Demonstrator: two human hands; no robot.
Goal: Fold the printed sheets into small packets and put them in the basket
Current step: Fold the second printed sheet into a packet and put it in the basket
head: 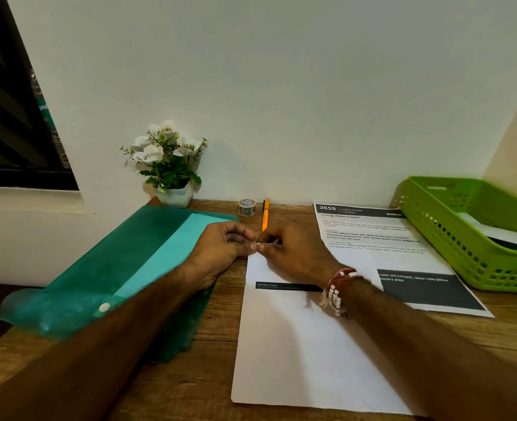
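A white sheet [296,344] lies face down on the wooden desk in front of me, a dark printed band showing near its middle. My left hand [220,250] and my right hand [293,253] meet at its far edge, fingertips pinching that edge together. A second printed sheet [403,259], headed 2659, lies face up to the right, partly under my right wrist. The green basket [451,238] stands at the far right and holds folded white paper [500,229].
A teal plastic folder [123,268] lies at the left under my left forearm. A potted white flower [169,165], a roll of tape [247,207] and an orange pen [265,217] stand along the wall. The wall closes the desk's far side.
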